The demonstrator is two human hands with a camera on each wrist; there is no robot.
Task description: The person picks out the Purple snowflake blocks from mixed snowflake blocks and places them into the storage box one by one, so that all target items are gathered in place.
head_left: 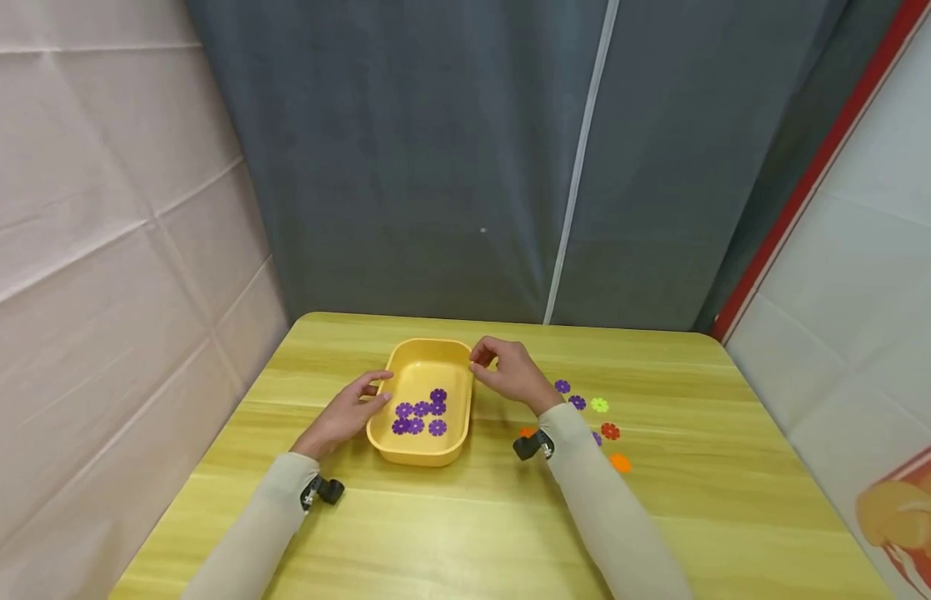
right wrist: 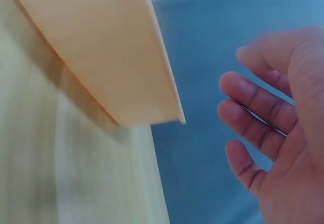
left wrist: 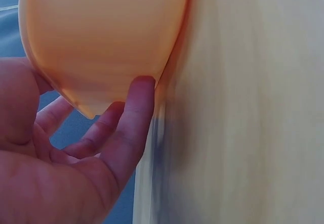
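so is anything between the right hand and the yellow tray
Nothing visible. The right hand hovers beside the far right rim of the yellow plastic tray, with only bare wooden table between them. The loose flower-shaped discs lie to its right, away from the tray. The left hand touches the tray's left wall.

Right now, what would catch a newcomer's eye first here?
A yellow tray mid-table holding purple discs, with the left hand touching its left side and the right hand at its far right corner. More coloured discs lie scattered to the right.
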